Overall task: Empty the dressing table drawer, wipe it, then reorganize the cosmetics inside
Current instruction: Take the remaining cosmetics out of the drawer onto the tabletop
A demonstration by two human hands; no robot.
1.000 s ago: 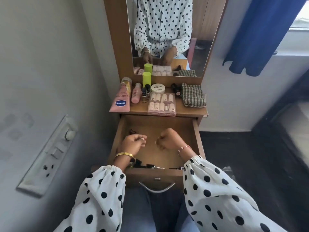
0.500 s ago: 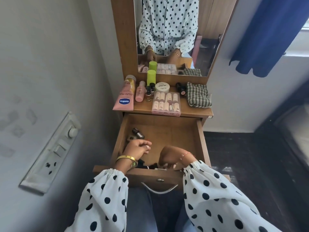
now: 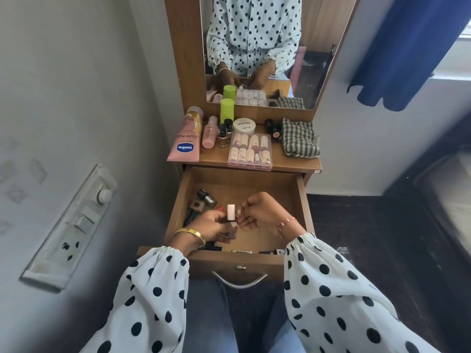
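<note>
Still emptying the drawer (image 3: pixel 178 207) here: left hand (image 3: pixel 211 225) is gripping a nail polish bottle with a white cap (image 3: pixel 231 220) upright over the middle, right hand (image 3: pixel 262 215) is hovering just beside it, fingers curled, holding nothing I can make out. I'd be lifting it straight up to the bench (image 3: pixel 295 163), since more bottles are lying near the left wall

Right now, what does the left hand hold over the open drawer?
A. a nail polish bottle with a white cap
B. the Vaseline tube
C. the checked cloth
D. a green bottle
A: the left hand grips a nail polish bottle with a white cap above the drawer.
</note>
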